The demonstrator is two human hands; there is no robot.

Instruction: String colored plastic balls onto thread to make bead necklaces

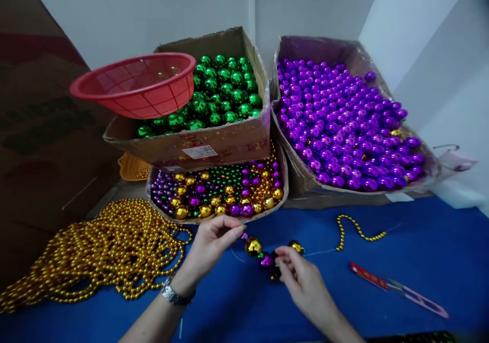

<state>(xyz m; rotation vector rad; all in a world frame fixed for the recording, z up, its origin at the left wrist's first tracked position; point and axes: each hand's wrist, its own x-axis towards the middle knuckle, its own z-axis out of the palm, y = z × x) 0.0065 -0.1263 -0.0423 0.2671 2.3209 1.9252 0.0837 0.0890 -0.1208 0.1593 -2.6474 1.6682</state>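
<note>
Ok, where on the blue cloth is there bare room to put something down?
Bare blue cloth lies between the purple ball box and the red snips, right of the short gold strand. A smaller patch sits near the front edge between the forearms. It is crowded on the left by the gold bead pile, and at centre around the left hand and right hand.

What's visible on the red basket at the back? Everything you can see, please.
The red basket is a round, shallow bowl shape of what looks like moulded plastic, with a thick solid rim and a fine lattice mesh for walls and bottom. It looks empty. It sits tilted, its opening facing up and toward the camera, resting on the left end of the cardboard box of green balls, partly overhanging the box's left edge. Neither hand touches it.
</note>
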